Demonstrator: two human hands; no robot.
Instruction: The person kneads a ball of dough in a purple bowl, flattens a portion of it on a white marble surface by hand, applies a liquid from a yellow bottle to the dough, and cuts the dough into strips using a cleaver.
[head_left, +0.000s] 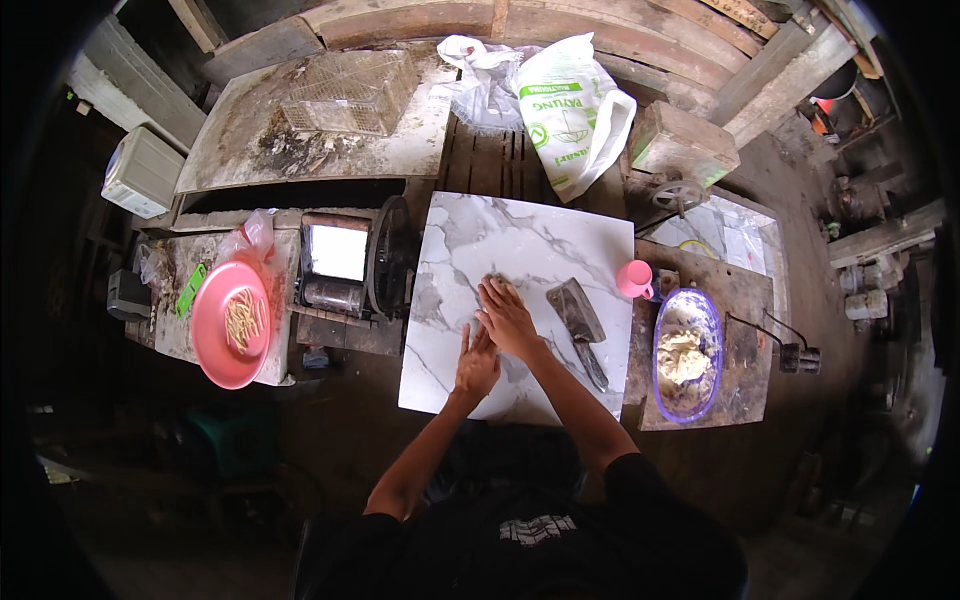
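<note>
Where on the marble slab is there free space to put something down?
The marble slab is bare along its far edge, toward the white sack, and in its near left corner. The middle is crowded: the right hand and left hand press there. The cleaver takes the right side, by the pink cup.

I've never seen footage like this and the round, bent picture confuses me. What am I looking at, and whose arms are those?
It is one picture from a wide fisheye camera worn on a person's head, looking down; that bends the edges. The arms are the wearer's own. The right hand presses flat on a marble slab, seemingly on a bit of dough; the left hand rests beside it. Neither grips a tool. A cleaver lies to the right, then a pink cup and a bowl of dough. Left sits a pink plate of strips.
</note>
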